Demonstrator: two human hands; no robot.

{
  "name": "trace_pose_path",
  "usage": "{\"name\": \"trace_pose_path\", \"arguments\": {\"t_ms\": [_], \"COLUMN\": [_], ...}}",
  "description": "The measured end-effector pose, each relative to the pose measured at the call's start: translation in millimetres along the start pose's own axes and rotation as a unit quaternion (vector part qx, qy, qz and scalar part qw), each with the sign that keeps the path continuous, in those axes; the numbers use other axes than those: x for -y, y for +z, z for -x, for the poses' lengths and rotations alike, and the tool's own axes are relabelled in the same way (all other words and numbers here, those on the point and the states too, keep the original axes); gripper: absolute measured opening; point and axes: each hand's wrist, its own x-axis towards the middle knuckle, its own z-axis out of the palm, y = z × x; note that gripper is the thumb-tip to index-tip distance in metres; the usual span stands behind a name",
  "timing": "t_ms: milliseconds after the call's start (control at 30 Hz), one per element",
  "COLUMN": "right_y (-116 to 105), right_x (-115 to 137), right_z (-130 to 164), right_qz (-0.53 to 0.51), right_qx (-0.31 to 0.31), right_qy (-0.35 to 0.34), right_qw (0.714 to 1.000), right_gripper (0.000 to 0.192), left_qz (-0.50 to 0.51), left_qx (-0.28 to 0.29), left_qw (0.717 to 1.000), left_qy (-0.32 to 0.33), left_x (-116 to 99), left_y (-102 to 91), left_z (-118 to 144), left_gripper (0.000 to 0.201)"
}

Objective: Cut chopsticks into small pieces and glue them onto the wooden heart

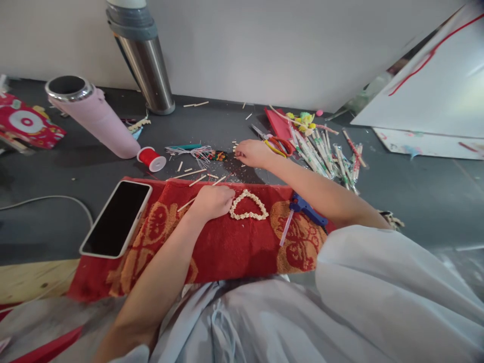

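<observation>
The heart outline (248, 205) of small pale pieces lies flat on the red towel (223, 252) spread on the dark tabletop (416, 186); its tip points left, long axis across the view. The left hand (212, 201), fingers curled, rests touching that tip. A phone (116, 218) lies on the towel's left end. Farther off, the right hand (252, 153) pinches down among scattered bits near the scissors (278, 144), before a white wall (264, 45).

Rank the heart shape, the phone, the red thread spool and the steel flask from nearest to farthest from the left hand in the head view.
From the left hand:
1. Heart shape, just right, touching.
2. Red thread spool, up-left on the table.
3. Phone, left on the towel; close to the spool's rank.
4. Steel flask, far back.
</observation>
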Motion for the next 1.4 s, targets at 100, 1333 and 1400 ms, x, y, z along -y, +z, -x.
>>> {"name": "trace_pose_path", "arguments": {"t_ms": [100,1333,1400], "right_y": [0.8,18.2,18.3], "right_x": [-4.3,-21.6,-28.7], "right_z": [1.7,-28.9,-34.2], "right_qz": [-0.008,-0.149,-0.175], "right_qx": [-0.012,-0.058,-0.070], "right_qy": [0.026,0.105,0.101], "right_qw": [1.000,0.981,0.977], "right_gripper": [0.023,0.019,0.019], "left_qz": [0.000,-0.008,-0.008], "left_qx": [0.000,-0.013,-0.015], "left_qw": [1.000,1.000,1.000], "left_qy": [-0.002,0.000,0.000], "left_x": [-0.3,4.6,4.9], "left_y": [-0.1,2.8,3.1], "left_z": [-0.1,-1.9,-2.0], "left_gripper": [0.026,0.025,0.025]}}
